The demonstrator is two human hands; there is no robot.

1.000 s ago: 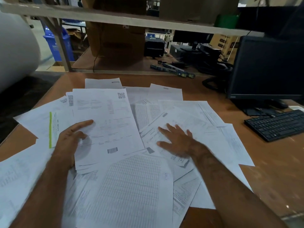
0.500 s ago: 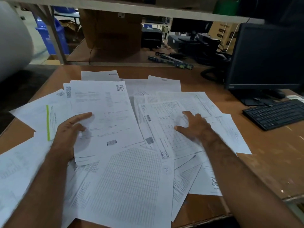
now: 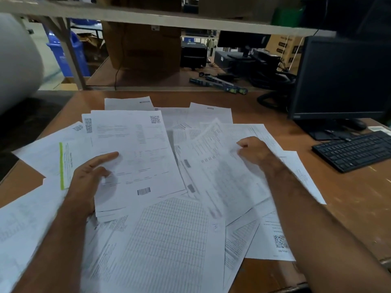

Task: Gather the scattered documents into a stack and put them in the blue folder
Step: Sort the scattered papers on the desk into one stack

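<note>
Several white printed sheets lie scattered and overlapping across the brown desk (image 3: 347, 199). My left hand (image 3: 88, 176) holds a small stack of sheets (image 3: 135, 157) at its left edge, thumb on top; the top sheet carries a QR code and a barcode. My right hand (image 3: 254, 152) pinches the right edge of a table-printed sheet (image 3: 222, 170) and lifts it off the pile. A large grid-printed sheet (image 3: 169, 240) lies nearest me. No blue folder is in view.
A black monitor (image 3: 342, 79) and black keyboard (image 3: 355, 151) stand at the right. A shelf beam (image 3: 158, 20) runs overhead at the back, with cartons and cables behind. A blue bin (image 3: 69, 53) is far left.
My right hand slid right across the pile, then curled onto a sheet's edge and raised it. My left hand kept its hold on the stack.
</note>
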